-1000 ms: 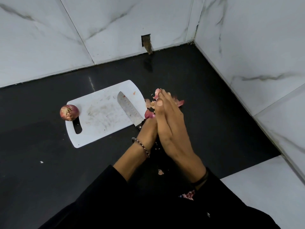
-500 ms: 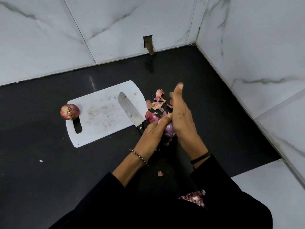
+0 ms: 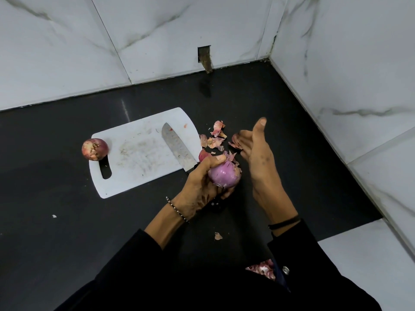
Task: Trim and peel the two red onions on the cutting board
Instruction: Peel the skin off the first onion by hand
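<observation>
Fingers (image 3: pixel 212 161) of my left hand (image 3: pixel 198 187) are curling round the half-peeled onion (image 3: pixel 224 176), holding it just right of the cutting board (image 3: pixel 134 158). My right hand (image 3: pixel 260 167) is hovering beside it, fingers loose, gripping nothing. The other onion (image 3: pixel 94 148) is sitting at the board's left end.

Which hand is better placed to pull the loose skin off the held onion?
Likely right. The right hand is free and open beside the onion; the left hand grips it.
</observation>
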The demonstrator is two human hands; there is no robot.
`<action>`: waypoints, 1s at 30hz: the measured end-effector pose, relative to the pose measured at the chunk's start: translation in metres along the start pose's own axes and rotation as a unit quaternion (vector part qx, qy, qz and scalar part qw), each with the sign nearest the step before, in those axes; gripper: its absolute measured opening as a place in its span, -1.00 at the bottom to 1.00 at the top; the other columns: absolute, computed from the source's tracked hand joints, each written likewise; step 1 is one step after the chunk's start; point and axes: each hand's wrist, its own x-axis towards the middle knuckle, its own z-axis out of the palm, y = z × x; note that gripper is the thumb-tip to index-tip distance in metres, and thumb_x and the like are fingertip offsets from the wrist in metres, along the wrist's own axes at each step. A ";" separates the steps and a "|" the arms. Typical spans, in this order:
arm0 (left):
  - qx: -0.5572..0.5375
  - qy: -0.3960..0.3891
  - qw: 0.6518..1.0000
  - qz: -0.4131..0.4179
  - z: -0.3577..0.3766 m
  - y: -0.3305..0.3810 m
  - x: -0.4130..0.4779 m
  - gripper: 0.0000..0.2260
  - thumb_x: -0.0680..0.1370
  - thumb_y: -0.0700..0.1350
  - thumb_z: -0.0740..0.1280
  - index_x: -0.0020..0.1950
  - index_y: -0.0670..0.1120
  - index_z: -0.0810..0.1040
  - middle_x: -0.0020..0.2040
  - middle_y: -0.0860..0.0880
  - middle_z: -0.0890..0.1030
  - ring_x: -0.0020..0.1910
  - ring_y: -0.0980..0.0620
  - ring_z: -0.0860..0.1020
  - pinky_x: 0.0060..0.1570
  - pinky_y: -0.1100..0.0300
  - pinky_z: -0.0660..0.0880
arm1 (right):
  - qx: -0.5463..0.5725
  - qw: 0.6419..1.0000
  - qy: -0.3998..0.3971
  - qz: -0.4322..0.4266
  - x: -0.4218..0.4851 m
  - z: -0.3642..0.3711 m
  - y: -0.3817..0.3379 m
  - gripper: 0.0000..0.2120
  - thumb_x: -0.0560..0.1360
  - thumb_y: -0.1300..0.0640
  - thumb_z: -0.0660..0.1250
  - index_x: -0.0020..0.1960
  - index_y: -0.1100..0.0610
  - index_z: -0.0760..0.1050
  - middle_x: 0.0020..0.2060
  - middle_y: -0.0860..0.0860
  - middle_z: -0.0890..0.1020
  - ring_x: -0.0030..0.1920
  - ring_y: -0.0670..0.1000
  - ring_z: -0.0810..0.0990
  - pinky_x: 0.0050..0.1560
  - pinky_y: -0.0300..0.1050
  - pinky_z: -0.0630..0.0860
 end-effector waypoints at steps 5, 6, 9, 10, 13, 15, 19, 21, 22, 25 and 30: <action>0.130 -0.023 0.991 0.027 -0.013 -0.008 0.003 -0.29 0.15 0.39 0.55 0.08 -0.08 0.55 -0.06 -0.04 0.62 -0.11 -0.03 0.58 -0.11 0.20 0.55 | -0.032 0.999 0.026 -0.026 -0.005 0.002 -0.006 -0.32 0.58 -0.44 -0.13 0.27 -0.04 0.53 0.20 -0.03 0.62 0.21 -0.04 0.59 0.33 0.07 0.47; 0.171 -0.019 0.984 0.052 -0.016 -0.009 0.002 -0.29 0.15 0.41 0.53 0.09 -0.04 0.56 -0.04 0.03 0.64 -0.07 0.03 0.60 -0.08 0.23 0.56 | -0.046 0.998 0.033 -0.040 -0.006 0.000 -0.006 -0.38 0.59 -0.41 -0.09 0.21 -0.02 0.54 0.13 -0.02 0.64 0.14 -0.02 0.61 0.26 0.05 0.52; 0.249 -0.008 0.963 0.101 -0.022 -0.002 -0.002 -0.37 0.17 0.23 0.59 0.13 -0.01 0.57 0.02 0.08 0.65 0.05 0.09 0.63 -0.01 0.27 0.55 | -0.095 0.989 0.047 -0.104 -0.010 -0.007 -0.003 -0.62 0.61 -0.30 0.12 0.06 -0.03 0.51 -0.05 -0.05 0.64 -0.03 -0.07 0.65 0.03 -0.01 0.62; 0.264 -0.006 0.957 0.118 -0.023 0.000 -0.002 -0.42 0.19 0.11 0.62 0.14 -0.03 0.58 0.05 0.08 0.65 0.07 0.09 0.63 0.01 0.27 0.56 | -0.112 0.985 0.050 -0.119 -0.011 -0.010 -0.002 -0.68 0.61 -0.26 0.17 0.03 -0.04 0.51 -0.08 -0.06 0.64 -0.06 -0.10 0.65 -0.02 -0.07 0.61; 0.334 0.019 0.930 0.153 -0.022 0.004 -0.002 -0.46 0.24 -0.11 0.64 0.18 -0.06 0.58 0.10 0.03 0.65 0.12 0.06 0.62 0.09 0.19 0.58 | -0.155 0.974 0.056 -0.154 -0.015 -0.015 -0.001 -0.74 0.64 -0.17 0.20 -0.01 -0.03 0.53 -0.16 -0.09 0.63 -0.16 -0.17 0.62 -0.14 -0.28 0.50; 0.364 0.031 0.914 0.178 -0.021 0.006 -0.001 -0.44 0.24 -0.08 0.66 0.19 -0.05 0.59 0.10 0.03 0.65 0.12 0.07 0.62 0.11 0.21 0.57 | -0.172 0.968 0.060 -0.171 -0.017 -0.014 0.000 -0.74 0.65 -0.14 0.20 0.00 0.01 0.53 -0.16 -0.10 0.62 -0.14 -0.21 0.60 -0.14 -0.34 0.46; 0.437 0.042 0.874 0.207 -0.017 0.006 0.001 -0.49 0.27 -0.08 0.65 0.15 0.11 0.55 0.04 0.18 0.64 0.05 0.24 0.60 0.08 0.40 0.50 | -0.264 0.931 0.090 -0.237 -0.019 0.001 0.004 -0.68 0.66 -0.14 0.17 -0.05 0.08 0.49 -0.17 -0.05 0.58 -0.16 -0.08 0.57 -0.13 -0.12 0.53; 0.456 0.046 0.866 0.201 -0.013 0.005 0.000 -0.49 0.29 -0.09 0.64 0.14 0.13 0.51 0.00 0.26 0.59 0.01 0.35 0.57 0.04 0.50 0.44 | -0.320 0.901 0.129 -0.262 -0.017 0.006 0.007 -0.66 0.68 -0.11 0.15 -0.11 0.11 0.44 -0.22 -0.02 0.55 -0.22 -0.01 0.53 -0.19 0.02 0.52; 0.462 0.046 0.864 0.194 -0.012 0.004 0.000 -0.50 0.29 -0.08 0.65 0.14 0.10 0.53 0.00 0.23 0.61 0.00 0.33 0.57 0.04 0.49 0.45 | -0.318 0.896 0.141 -0.274 -0.015 0.007 0.007 -0.65 0.69 -0.09 0.13 -0.13 0.13 0.42 -0.26 -0.02 0.55 -0.26 0.00 0.53 -0.21 0.06 0.52; 0.477 0.033 0.860 0.178 -0.012 0.008 -0.001 -0.48 0.24 -0.04 0.67 0.15 0.03 0.60 0.00 0.14 0.66 -0.02 0.22 0.61 0.04 0.34 0.55 | -0.299 0.899 0.160 -0.277 -0.009 0.003 0.003 -0.59 0.70 -0.12 0.10 -0.19 0.11 0.38 -0.42 -0.08 0.48 -0.43 -0.08 0.47 -0.36 -0.09 0.45; 0.413 0.026 0.902 0.122 -0.007 0.004 -0.003 -0.52 0.25 -0.07 0.67 0.11 -0.04 0.63 0.00 0.04 0.69 0.00 0.10 0.66 0.08 0.15 0.61 | -0.231 0.941 0.144 -0.202 0.001 -0.016 0.000 -0.49 0.67 -0.24 0.06 -0.26 0.09 0.43 -0.44 -0.03 0.55 -0.39 -0.14 0.59 -0.30 -0.20 0.55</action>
